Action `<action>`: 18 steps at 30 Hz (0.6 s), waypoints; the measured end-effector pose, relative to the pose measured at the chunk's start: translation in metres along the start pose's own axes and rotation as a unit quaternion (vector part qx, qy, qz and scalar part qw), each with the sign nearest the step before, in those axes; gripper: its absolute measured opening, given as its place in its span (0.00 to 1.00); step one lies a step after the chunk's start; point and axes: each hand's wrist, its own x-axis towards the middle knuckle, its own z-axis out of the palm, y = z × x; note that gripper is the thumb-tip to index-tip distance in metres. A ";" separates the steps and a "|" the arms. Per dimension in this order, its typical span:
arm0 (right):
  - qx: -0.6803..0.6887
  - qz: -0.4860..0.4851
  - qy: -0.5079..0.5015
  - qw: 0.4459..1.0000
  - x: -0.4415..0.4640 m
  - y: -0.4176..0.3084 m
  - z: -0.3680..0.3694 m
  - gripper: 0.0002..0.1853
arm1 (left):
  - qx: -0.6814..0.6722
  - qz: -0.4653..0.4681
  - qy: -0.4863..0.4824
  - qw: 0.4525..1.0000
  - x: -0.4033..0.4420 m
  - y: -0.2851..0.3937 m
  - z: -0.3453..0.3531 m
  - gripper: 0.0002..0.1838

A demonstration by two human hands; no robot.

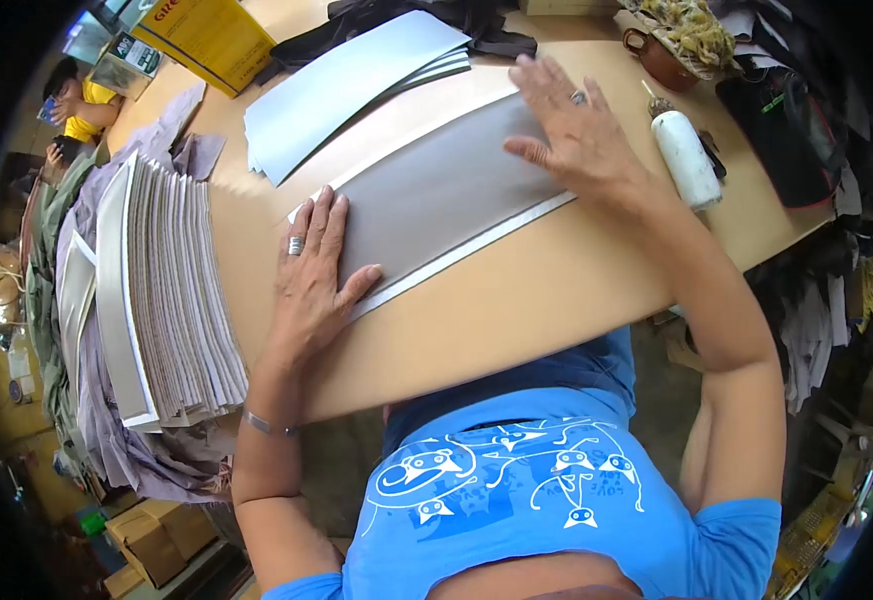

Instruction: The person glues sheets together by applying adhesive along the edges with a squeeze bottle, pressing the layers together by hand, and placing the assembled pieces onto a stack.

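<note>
A grey fabric panel (pixel 437 190) lies flat on the table in front of me, with white backing showing along its long edges. My left hand (pixel 317 265) rests on the panel's left end, fingers stretched out and thumb apart. Over the right end is my right hand (pixel 579 135), open with fingers spread and slightly blurred; I cannot tell whether its palm presses on the fabric. Neither hand grips anything. Just beyond the panel sits a fanned pile of pale white sheets (pixel 357 90). To my left stands a thick stack of similar white-edged panels (pixel 172 290).
A white squeeze bottle (pixel 685 160) lies right of my right hand, near a black pouch (pixel 782 135) and a brown pot (pixel 662 62). A yellow tin (pixel 202 40) stands at the back left. Crumpled mauve cloth (pixel 87 400) hangs at the table's left. Another person (pixel 92 110) is far left.
</note>
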 end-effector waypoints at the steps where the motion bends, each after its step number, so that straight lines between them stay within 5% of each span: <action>1: 0.016 0.011 -0.074 0.997 -0.004 -0.004 0.003 0.39 | -0.018 -0.011 0.001 1.000 0.004 0.000 -0.003 0.38; 5: 0.051 0.035 -0.112 0.992 -0.007 -0.007 0.003 0.40 | -0.035 -0.028 0.037 0.998 0.021 0.002 -0.011 0.38; 9: 0.051 0.028 -0.106 0.993 -0.007 -0.008 0.004 0.39 | -0.101 -0.070 -0.034 0.992 0.043 0.002 -0.036 0.39; 12: 0.064 0.027 -0.104 0.992 -0.006 -0.009 -0.002 0.38 | -0.206 -0.034 -0.089 0.974 0.062 -0.010 -0.050 0.38; 16: 0.199 0.028 -0.028 0.979 -0.008 0.004 0.000 0.37 | -0.202 0.147 -0.163 0.954 0.070 -0.007 -0.069 0.25; 18: 0.291 0.025 0.018 0.956 -0.005 0.010 0.008 0.36 | -0.176 0.107 -0.108 0.973 0.053 -0.001 -0.102 0.22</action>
